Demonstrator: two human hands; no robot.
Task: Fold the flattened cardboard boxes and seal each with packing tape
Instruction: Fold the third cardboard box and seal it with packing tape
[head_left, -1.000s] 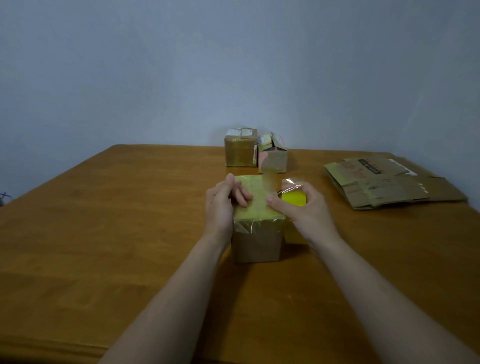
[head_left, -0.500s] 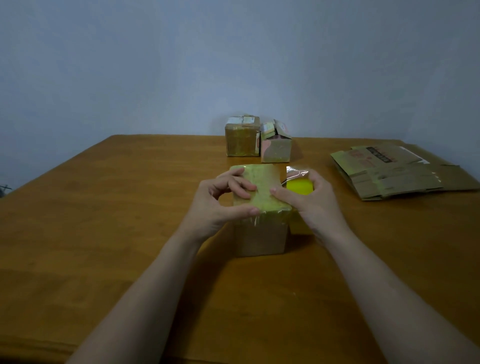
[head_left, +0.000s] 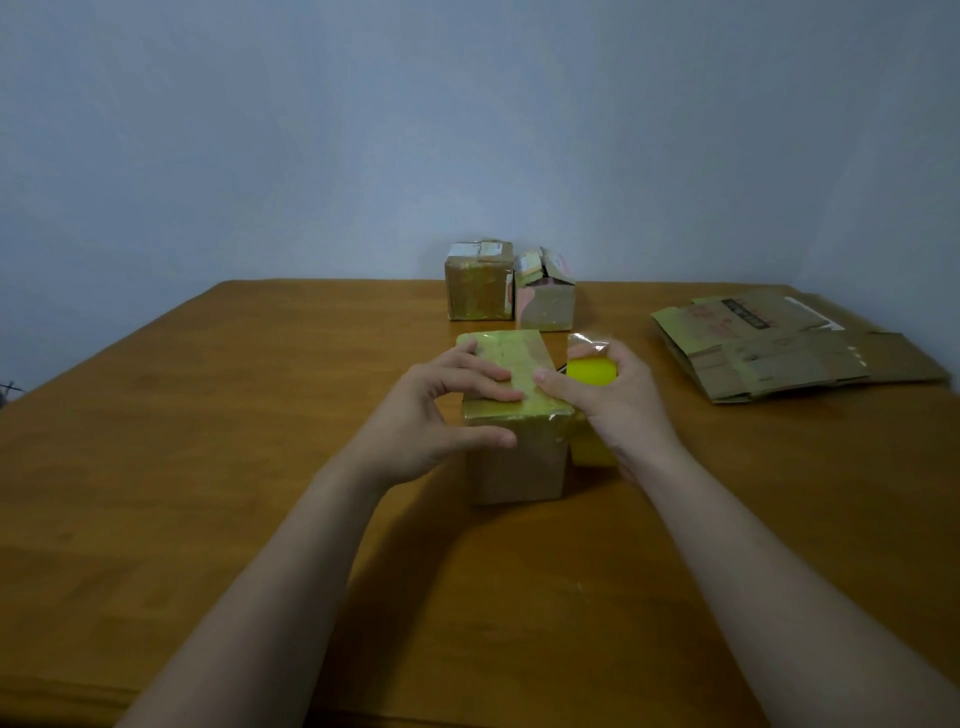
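Observation:
A small folded cardboard box (head_left: 519, 457) stands in the middle of the table, its top covered with shiny tape. My left hand (head_left: 441, 410) has its fingers laid across the taped top and its thumb against the near face. My right hand (head_left: 613, 400) grips a yellow tape roll (head_left: 589, 371) right beside the box, and its thumb presses on the box's top edge. A strip of clear tape rises from the roll at the far side.
Two taped boxes, a left one (head_left: 478, 280) and a right one (head_left: 545, 291), stand at the table's far edge. A pile of flattened cardboard boxes (head_left: 779, 348) lies at the right. The wooden table (head_left: 208, 467) ends near me at the bottom of the view.
My left hand moved from the box's left side onto it, fingers across the top and thumb on the near face. The right hand stayed on the roll beside the box.

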